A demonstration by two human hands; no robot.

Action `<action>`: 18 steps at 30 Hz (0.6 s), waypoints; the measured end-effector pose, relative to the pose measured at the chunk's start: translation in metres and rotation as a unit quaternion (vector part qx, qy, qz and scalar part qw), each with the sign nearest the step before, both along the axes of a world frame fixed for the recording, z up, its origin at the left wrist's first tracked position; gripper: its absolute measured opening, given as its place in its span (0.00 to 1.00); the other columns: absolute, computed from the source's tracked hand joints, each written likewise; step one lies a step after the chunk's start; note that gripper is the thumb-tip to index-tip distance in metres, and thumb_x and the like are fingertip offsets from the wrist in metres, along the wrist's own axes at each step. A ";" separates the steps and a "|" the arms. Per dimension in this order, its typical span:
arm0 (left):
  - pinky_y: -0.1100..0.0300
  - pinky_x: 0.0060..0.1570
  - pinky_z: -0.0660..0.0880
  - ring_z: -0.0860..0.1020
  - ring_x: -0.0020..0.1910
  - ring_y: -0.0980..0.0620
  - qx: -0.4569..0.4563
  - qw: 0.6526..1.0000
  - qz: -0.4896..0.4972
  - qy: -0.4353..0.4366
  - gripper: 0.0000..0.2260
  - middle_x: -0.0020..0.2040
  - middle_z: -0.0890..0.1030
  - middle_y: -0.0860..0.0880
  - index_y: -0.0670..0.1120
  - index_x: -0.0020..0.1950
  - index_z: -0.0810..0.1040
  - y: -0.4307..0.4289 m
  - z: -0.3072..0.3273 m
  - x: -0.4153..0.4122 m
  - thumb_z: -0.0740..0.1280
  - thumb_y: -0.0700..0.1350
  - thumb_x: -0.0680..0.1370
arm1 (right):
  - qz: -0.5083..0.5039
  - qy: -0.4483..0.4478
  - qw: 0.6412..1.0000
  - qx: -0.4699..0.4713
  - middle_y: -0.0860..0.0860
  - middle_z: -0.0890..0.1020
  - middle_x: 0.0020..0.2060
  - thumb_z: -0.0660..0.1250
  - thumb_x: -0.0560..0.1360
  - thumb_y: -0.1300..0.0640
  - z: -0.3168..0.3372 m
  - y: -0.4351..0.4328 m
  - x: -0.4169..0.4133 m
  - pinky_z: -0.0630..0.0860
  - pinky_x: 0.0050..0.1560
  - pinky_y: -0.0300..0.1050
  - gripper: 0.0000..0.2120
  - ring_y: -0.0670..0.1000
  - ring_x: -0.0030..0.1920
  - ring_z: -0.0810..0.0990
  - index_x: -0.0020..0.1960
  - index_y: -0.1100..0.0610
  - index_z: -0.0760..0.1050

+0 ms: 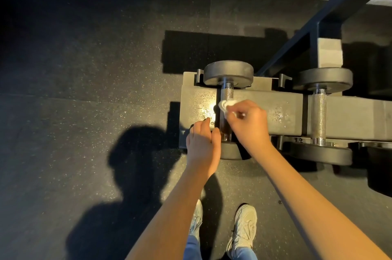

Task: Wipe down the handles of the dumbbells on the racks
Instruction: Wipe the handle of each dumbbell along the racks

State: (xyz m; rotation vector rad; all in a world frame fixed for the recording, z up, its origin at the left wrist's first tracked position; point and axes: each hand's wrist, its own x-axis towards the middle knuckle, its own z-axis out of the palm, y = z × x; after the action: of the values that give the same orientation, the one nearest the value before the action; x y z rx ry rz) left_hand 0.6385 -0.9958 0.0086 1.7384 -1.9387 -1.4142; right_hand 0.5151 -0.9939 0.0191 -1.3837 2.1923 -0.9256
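Now: dumbbell lies across the rack at its left end, with its handle over the top rail. Right hand pinches a white cloth in curled fingers, pressed to mid-handle. Left hand is at the rack's near left corner, beside the near plate. Its fingers bend downward; cannot tell whether they hold anything. Second dumbbell lies to the right, untouched.

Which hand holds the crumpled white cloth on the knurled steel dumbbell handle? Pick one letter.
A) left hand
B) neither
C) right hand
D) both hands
C: the right hand pinches the crumpled white cloth against the knurled steel dumbbell handle, while the left hand has no cloth.
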 end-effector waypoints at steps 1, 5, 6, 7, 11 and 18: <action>0.48 0.71 0.61 0.62 0.71 0.49 -0.003 1.000 -0.001 -0.002 0.21 0.72 0.65 0.47 0.46 0.76 0.59 0.000 -0.001 0.000 0.51 0.50 0.83 | 0.031 -0.003 0.999 0.017 0.54 0.80 0.45 0.69 0.72 0.68 0.002 0.008 0.000 0.75 0.46 0.37 0.08 0.49 0.43 0.77 0.50 0.64 0.82; 0.47 0.71 0.60 0.61 0.71 0.49 0.018 1.000 0.004 0.004 0.22 0.73 0.63 0.48 0.48 0.76 0.58 -0.001 0.000 -0.001 0.52 0.51 0.83 | 0.103 0.007 0.993 0.060 0.54 0.80 0.49 0.69 0.72 0.67 0.005 0.013 -0.010 0.71 0.49 0.31 0.12 0.50 0.47 0.78 0.55 0.63 0.81; 0.47 0.72 0.60 0.61 0.72 0.49 0.021 1.000 0.007 0.007 0.22 0.73 0.63 0.48 0.48 0.76 0.58 -0.001 0.000 -0.001 0.52 0.51 0.83 | 0.106 0.019 0.993 0.049 0.55 0.81 0.48 0.70 0.72 0.67 0.005 0.011 -0.012 0.70 0.48 0.31 0.12 0.50 0.47 0.78 0.55 0.62 0.81; 0.47 0.72 0.59 0.61 0.72 0.49 0.022 1.000 0.010 0.008 0.22 0.73 0.63 0.48 0.48 0.76 0.58 -0.001 0.001 -0.001 0.52 0.51 0.83 | 0.104 0.029 0.994 0.035 0.55 0.81 0.47 0.71 0.71 0.68 0.003 0.010 -0.013 0.71 0.48 0.33 0.12 0.50 0.45 0.78 0.54 0.62 0.81; 0.47 0.74 0.55 0.56 0.74 0.48 0.015 1.000 -0.007 -0.008 0.22 0.75 0.60 0.49 0.50 0.77 0.56 -0.005 0.000 0.001 0.51 0.52 0.83 | 0.036 0.029 0.999 -0.003 0.52 0.79 0.45 0.72 0.71 0.67 -0.003 0.002 -0.013 0.74 0.47 0.32 0.13 0.46 0.43 0.75 0.55 0.61 0.80; 0.52 0.76 0.42 0.46 0.77 0.55 -0.031 0.997 -0.033 -0.063 0.23 0.79 0.52 0.52 0.49 0.78 0.52 -0.021 -0.012 0.008 0.48 0.50 0.83 | -0.028 0.042 0.996 -0.071 0.53 0.79 0.45 0.69 0.74 0.64 -0.007 -0.028 -0.010 0.74 0.46 0.32 0.05 0.45 0.42 0.75 0.48 0.62 0.82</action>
State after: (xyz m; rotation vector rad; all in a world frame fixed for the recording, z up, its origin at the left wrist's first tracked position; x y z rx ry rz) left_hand 0.6466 -1.0167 -0.0036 1.7912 -2.0992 -1.2792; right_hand 0.5052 -1.0217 0.0118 -1.4566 2.2749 -1.0810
